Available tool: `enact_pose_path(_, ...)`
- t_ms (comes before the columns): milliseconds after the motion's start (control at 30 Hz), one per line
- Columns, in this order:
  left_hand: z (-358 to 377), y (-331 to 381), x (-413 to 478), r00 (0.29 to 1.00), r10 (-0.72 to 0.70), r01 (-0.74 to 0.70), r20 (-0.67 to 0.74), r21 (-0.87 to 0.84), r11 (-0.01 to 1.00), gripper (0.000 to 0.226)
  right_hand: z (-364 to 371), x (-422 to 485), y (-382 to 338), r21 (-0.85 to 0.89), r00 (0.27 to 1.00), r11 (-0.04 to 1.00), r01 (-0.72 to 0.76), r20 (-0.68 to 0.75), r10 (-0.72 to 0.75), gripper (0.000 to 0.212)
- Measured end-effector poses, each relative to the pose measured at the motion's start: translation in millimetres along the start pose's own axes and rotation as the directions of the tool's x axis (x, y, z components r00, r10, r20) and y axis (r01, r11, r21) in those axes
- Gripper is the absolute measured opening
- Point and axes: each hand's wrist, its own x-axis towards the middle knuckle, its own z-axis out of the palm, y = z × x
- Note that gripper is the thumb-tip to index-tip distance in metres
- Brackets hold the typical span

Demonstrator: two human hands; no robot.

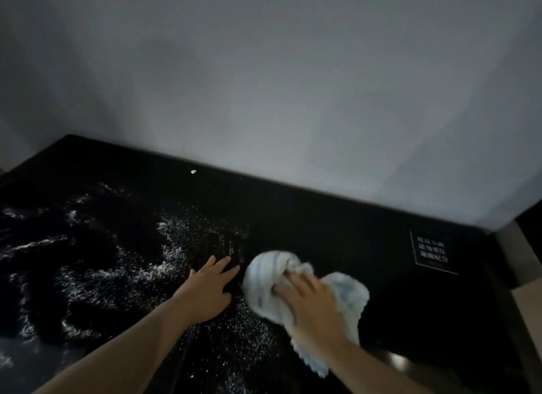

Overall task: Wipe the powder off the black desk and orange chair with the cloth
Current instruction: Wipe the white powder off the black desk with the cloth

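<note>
The black desk (322, 217) runs along a grey wall. White powder (176, 247) is scattered over its left and middle parts, with streaks at the far left. My right hand (311, 302) presses a bunched white cloth with pale blue stripes (269, 273) onto the desk, right of the powder. My left hand (208, 288) lies flat on the desk, fingers spread, just left of the cloth and holding nothing. The orange chair is not in view.
A small white lump (193, 171) sits near the desk's back edge. A white-outlined label with text (432, 251) is on the desk at the right. The grey wall (264, 86) stands directly behind the desk.
</note>
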Motion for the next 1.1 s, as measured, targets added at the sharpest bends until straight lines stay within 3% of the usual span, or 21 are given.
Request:
enact_pose_path(100,9.8,-0.2,-5.7,0.999,0.040,-0.043,0.028,0.105,0.994,0.056,-4.9,-16.8,-18.0,0.057,0.994,0.993,0.100,0.028,-0.102,0.020)
enact_pose_path(133,13.1,-0.1,-9.1,0.999,0.043,-0.046,0.030,0.107,0.993,0.056,-11.0,-17.5,-13.0,0.098,0.996,0.992,0.077,0.041,-0.081,0.027)
enact_pose_path(200,17.7,1.3,-18.2,1.000,0.016,-0.016,0.018,0.023,1.000,0.059,-20.9,-14.2,10.4,0.075,0.993,0.992,-0.102,-0.054,0.107,0.044)
enact_pose_path(267,22.2,4.0,-28.4,1.000,0.014,-0.014,0.019,-0.008,1.000,0.060,-35.8,-15.5,39.4,-0.008,0.939,0.948,-0.319,-0.137,0.315,0.053)
enact_pose_path(367,29.2,5.8,-39.5,1.000,0.024,-0.024,0.017,0.022,0.999,0.059,-38.7,-24.2,47.2,-0.186,0.876,0.858,-0.479,-0.049,0.479,0.044)
enact_pose_path(433,32.2,6.0,-44.2,1.000,0.024,-0.024,0.007,0.031,0.999,0.057,-21.1,-34.0,24.7,-0.142,0.913,0.902,-0.408,-0.078,0.401,0.040)
enact_pose_path(567,37.0,6.6,-50.7,0.999,0.040,-0.040,-0.030,0.010,0.999,0.058,10.0,-52.2,-45.6,0.023,0.996,0.997,-0.069,-0.047,0.070,0.031)
enact_pose_path(633,37.6,3.5,-54.5,0.998,0.056,-0.058,-0.033,-0.045,0.997,0.059,4.9,-47.4,-45.1,0.174,0.990,0.978,-0.113,-0.067,0.126,0.035)
enact_pose_path(700,37.0,-2.3,-58.4,0.997,0.067,-0.070,-0.033,-0.106,0.992,0.059,-10.4,-37.9,-23.5,0.231,0.950,0.930,-0.285,-0.061,0.306,0.037)
enact_pose_path(767,38.1,-7.8,-61.8,0.996,0.079,-0.082,-0.027,-0.119,0.990,0.056,-27.2,-31.5,9.9,0.077,0.881,0.899,-0.431,-0.180,0.438,0.031)
enact_pose_path(867,45.0,-9.8,-64.7,0.996,0.088,-0.090,-0.027,-0.101,0.991,0.054,-33.6,-39.1,26.6,-0.197,0.802,0.778,-0.597,-0.141,0.580,0.058)
enact_pose_path(933,49.7,-8.7,-65.3,0.997,0.068,-0.072,-0.039,-0.120,0.990,0.057,-18.8,-52.1,5.9,-0.155,0.804,0.791,-0.592,-0.043,0.593,0.068)
enact_pose_path(1000,52.6,-8.3,-65.0,0.997,0.064,-0.068,-0.038,-0.100,0.993,0.059,1.3,-65.2,-20.9,-0.117,0.888,0.880,-0.460,-0.082,0.453,0.069)
enact_pose_path(1100,55.1,-7.6,-64.4,0.996,0.066,-0.070,-0.056,-0.071,0.995,0.060,16.8,-71.1,-53.8,0.096,0.964,0.960,-0.261,-0.024,0.265,0.051)
